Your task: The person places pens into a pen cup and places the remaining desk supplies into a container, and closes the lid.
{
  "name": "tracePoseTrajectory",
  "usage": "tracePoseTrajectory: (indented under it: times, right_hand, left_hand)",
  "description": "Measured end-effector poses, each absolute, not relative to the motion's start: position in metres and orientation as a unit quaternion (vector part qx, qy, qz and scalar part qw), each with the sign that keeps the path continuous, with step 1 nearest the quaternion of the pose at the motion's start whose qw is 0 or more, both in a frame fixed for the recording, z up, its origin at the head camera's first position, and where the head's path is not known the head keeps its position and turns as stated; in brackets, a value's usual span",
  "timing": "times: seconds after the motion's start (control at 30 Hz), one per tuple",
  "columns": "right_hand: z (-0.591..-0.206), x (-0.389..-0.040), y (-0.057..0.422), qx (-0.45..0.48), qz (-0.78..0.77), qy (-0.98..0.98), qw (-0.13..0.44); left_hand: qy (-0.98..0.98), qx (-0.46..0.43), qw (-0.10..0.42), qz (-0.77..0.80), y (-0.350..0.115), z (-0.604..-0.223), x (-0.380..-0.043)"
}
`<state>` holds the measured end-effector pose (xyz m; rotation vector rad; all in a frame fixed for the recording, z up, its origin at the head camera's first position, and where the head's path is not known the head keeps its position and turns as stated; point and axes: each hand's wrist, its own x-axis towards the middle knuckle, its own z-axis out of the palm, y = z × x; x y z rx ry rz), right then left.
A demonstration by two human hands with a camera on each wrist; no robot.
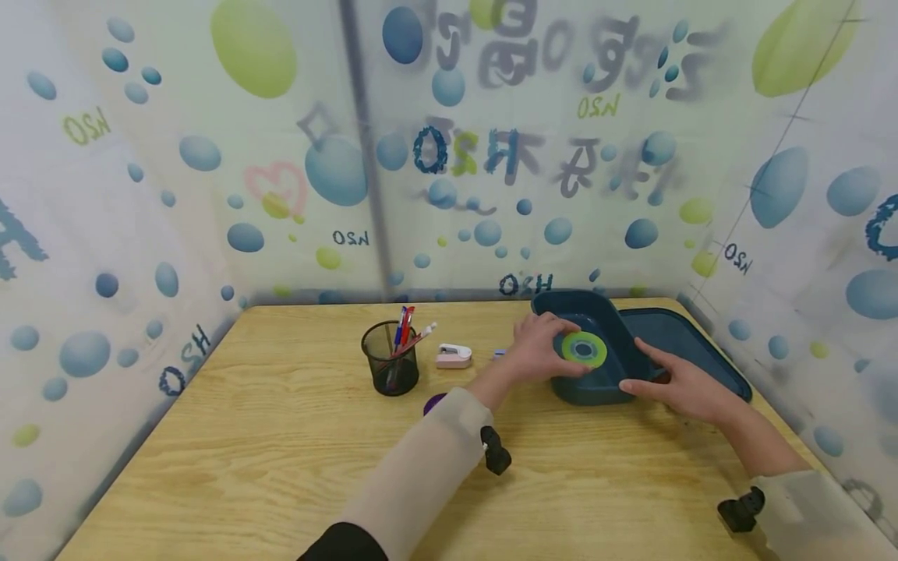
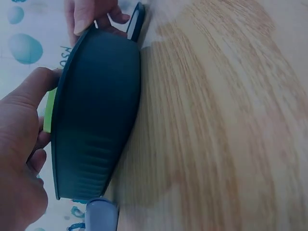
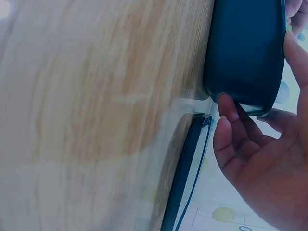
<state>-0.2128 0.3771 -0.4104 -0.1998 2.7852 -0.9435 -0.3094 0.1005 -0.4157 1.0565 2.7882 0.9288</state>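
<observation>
My left hand (image 1: pixel 536 348) pinches a lime-green roll of tape (image 1: pixel 585 350) by its edge, over the inside of a dark teal bin (image 1: pixel 606 396). In the left wrist view the green rim of the roll (image 2: pixel 49 108) shows at the bin's upper edge, between thumb and fingers. At the bin's right side, my right hand (image 1: pixel 680 383) grips the wall near a corner. The right wrist view has its fingers (image 3: pixel 236 130) bent against the outside of the bin (image 3: pixel 245 53). The bin's floor is partly hidden by the left hand and the roll.
A flat dark teal lid or tray (image 1: pixel 691 343) lies right of the bin. On the left stand a black mesh pen cup (image 1: pixel 391 374) with pens and a pink-and-white stapler (image 1: pixel 454 357). A purple item (image 1: pixel 434 402) is partly behind the left sleeve; a small blue item (image 1: pixel 499 354) lies nearby.
</observation>
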Motion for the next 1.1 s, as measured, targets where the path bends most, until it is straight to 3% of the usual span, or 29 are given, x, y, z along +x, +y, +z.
tracePoseTrajectory:
  times: [1.1]
  right_hand:
    - [-0.411, -0.214, 0.378, -0.069, -0.327, 0.937, 0.099]
  left_hand:
    - [0.908, 0.322, 0.020, 0.268, 0.113, -0.422, -0.306]
